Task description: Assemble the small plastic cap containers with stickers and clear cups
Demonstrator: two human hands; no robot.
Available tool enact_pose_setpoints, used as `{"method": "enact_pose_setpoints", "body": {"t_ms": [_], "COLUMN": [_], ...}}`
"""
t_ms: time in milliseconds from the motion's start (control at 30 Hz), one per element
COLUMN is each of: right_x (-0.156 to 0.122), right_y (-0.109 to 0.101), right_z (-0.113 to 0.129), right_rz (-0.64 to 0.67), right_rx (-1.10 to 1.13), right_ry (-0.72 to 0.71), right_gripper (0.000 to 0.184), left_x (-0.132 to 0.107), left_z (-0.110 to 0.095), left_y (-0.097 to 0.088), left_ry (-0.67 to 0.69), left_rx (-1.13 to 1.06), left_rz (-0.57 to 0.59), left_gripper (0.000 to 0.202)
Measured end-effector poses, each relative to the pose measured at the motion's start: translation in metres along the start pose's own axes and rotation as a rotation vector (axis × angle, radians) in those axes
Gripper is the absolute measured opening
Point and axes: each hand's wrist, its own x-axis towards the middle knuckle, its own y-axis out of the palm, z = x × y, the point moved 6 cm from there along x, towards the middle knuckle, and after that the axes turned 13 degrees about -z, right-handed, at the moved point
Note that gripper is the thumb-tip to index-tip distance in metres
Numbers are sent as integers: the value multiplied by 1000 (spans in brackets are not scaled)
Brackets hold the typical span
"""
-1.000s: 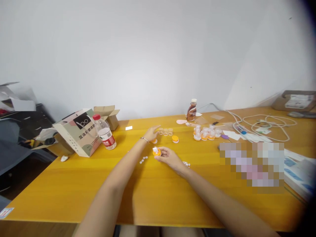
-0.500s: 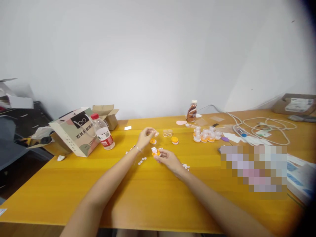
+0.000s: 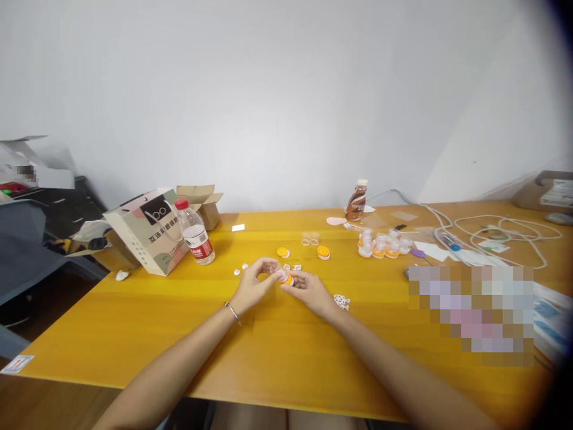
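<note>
My left hand (image 3: 254,285) and my right hand (image 3: 308,290) meet over the middle of the yellow table (image 3: 268,352). Between their fingertips sits a small orange base with a white piece on top (image 3: 286,278), pinched by my right hand. The fingers of my left hand are closed on a small clear cap (image 3: 276,272) pressed against that piece. Two loose orange bases (image 3: 283,252) (image 3: 323,252) and clear rings (image 3: 310,239) lie just beyond the hands. Small white pieces (image 3: 341,301) lie right of my right hand.
A cluster of finished clear-and-orange capsules (image 3: 384,243) stands to the right. A water bottle (image 3: 195,239), a paper bag (image 3: 147,232) and a cardboard box (image 3: 202,203) stand at the left. A brown bottle (image 3: 357,202) and white cables (image 3: 492,230) lie at the back right.
My left hand took a clear cap from beyond the orange bases and drew back to meet my right hand. My right hand kept holding the orange piece.
</note>
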Motion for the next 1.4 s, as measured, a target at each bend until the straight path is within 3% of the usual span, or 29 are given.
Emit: {"method": "enact_pose_setpoints", "body": {"t_ms": [333, 433, 500, 667, 767, 833, 933, 1000, 1100, 1167, 1233, 1300, 1400], "right_x": [-8, -9, -9, -10, -9, -9, -10, -11, -11, -10, -8, -9, -12], "right_y": [-1, 0, 4, 11, 10, 7, 3, 4, 9, 10, 6, 2, 0], "right_z": [14, 13, 10, 6, 8, 12, 17, 14, 6, 5, 7, 14, 21], "right_rz": [-60, -20, 46, 181, 154, 99, 40, 83, 205, 209, 136, 61, 73], "right_rx": [-219, -201, -136, -9, -66, -164, -305, -329, -311, -335, -404, -474, -499], "right_ry": [-178, -173, -129, -10, -37, -112, -224, -218, -149, -158, -218, -306, -370], "right_gripper": [30, 29, 28, 26, 27, 28, 28, 27, 29, 28, 26, 23, 18], "left_x": [-6, -6, -5, -3, -1, 2, 3, 1, -6, -7, -4, -4, -9], "left_z": [0, 2, 5, -1, -7, -9, -13, -20, -33, -34, -26, -15, -8], "left_y": [-1, 0, 1, 4, 1, -4, -8, -6, -2, -3, -7, -7, 0], "left_ry": [6, -24, -64, -171, -119, -61, 17, 84, 159, 145, 89, 25, 13], "left_rx": [-14, -92, -193, -435, -291, -93, 162, 196, 90, 74, 179, 339, 452], "left_rz": [-16, -1, 76, 418, 443, 341, 227, 295, 513, 532, 414, 333, 373], "left_gripper": [24, 26, 28, 32, 42, 46, 32, 25, 24, 31, 40, 35, 29]}}
